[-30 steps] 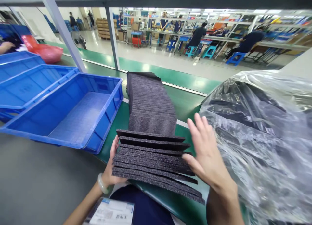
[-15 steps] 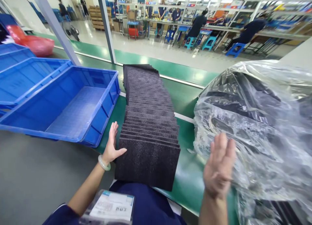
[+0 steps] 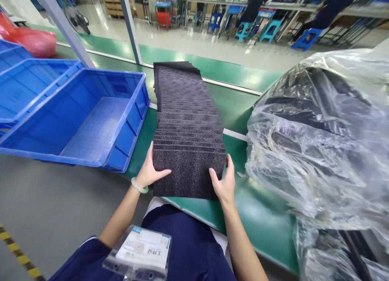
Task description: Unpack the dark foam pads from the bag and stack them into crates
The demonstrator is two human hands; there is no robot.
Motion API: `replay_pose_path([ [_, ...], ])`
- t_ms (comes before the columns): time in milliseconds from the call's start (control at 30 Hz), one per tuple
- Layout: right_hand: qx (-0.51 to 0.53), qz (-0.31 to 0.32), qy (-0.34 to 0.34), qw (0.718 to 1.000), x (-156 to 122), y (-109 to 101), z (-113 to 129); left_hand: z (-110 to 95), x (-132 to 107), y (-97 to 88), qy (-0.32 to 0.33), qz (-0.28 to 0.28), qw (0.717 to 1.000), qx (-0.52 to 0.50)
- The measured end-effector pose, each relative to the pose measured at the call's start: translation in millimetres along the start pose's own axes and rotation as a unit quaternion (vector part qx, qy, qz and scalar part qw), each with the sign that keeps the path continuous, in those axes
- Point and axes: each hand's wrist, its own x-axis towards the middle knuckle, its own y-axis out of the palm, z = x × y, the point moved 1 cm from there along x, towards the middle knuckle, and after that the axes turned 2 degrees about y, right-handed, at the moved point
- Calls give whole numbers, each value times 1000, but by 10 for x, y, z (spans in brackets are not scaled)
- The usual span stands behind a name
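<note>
Gripping the near end of the black foam-sheet stack (image 3: 189,129), your L hand (image 3: 148,171) & R hand (image 3: 225,184) are holding opp. sides, thumbs (image 3: 163,174) resting on the front face. It's lying on the green bench (image 3: 261,218) btwn a blue plastic crate (image 3: 130,131) on the L & a clear plastic bag (image 3: 285,151) holding dark pcs (image 3: 304,112) on the R. Forearms (image 3: 121,214) are angling fwd & inward.

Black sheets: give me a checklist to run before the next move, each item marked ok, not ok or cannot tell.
1. Left hand at the left edge of the black sheets: ok.
2. Right hand at their right edge: ok.
3. Edges lined up: not ok, they fan out in steps.
4. Grip firm: cannot tell.
5. Plastic-wrapped bundle apart from the black sheets: ok.
</note>
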Motion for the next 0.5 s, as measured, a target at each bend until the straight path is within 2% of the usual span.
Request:
replay_pose_path([
  [100, -59, -62, -113, 990, -36, -209, 256, 32, -349, 106, -28, 10, 999, 23],
  [167, -77, -44, -194, 977, 44, -277, 492, 56, -530, 187, -37, 1, 999, 33],
  [233, -103, 14, -249, 963, 196, -249, 703, 72, -621, 249, -31, -14, 999, 41],
  [300, -145, 75, -263, 951, 349, -152, 842, 81, -641, 286, -15, -28, 998, 47],
  [367, -187, 112, -248, 944, 437, -39, 905, 89, -635, 303, 0, -41, 998, 53],
  [500, -233, 96, -217, 943, 403, 81, 897, 108, -648, 323, 16, -60, 996, 69],
])
